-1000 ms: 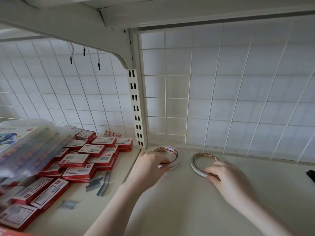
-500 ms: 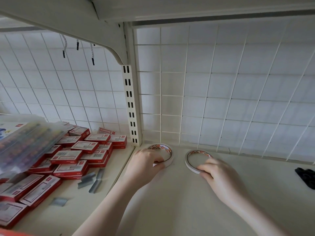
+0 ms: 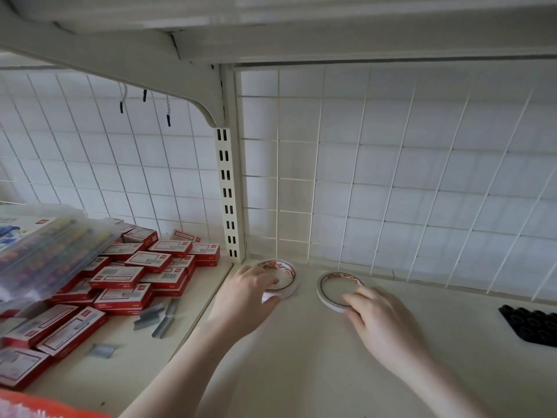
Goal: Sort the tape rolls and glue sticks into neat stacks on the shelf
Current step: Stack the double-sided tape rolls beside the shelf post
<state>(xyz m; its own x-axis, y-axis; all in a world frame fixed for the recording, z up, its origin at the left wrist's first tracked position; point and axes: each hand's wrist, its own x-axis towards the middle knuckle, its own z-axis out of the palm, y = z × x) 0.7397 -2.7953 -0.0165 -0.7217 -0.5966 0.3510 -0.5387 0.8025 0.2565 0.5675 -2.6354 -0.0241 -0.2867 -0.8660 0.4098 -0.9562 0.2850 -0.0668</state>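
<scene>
Legible text: none.

Tape roll (image 3: 278, 277) under the left hand's fingers (image 3: 265, 277): orange-red print on the inner core, lettering too blurred to read. Tape roll (image 3: 333, 285) just beyond the right hand's fingertips (image 3: 351, 298): the same orange-red print, unreadable. Red staple boxes (image 3: 120, 277), well to the left of the left hand's fingers: white labels with barcode-like marks and a small white logo patch, characters too small to make out.

Left hand (image 3: 244, 292) and right hand (image 3: 380, 319) both reach forward on bare forearms, palms down, fingers curled.
</scene>
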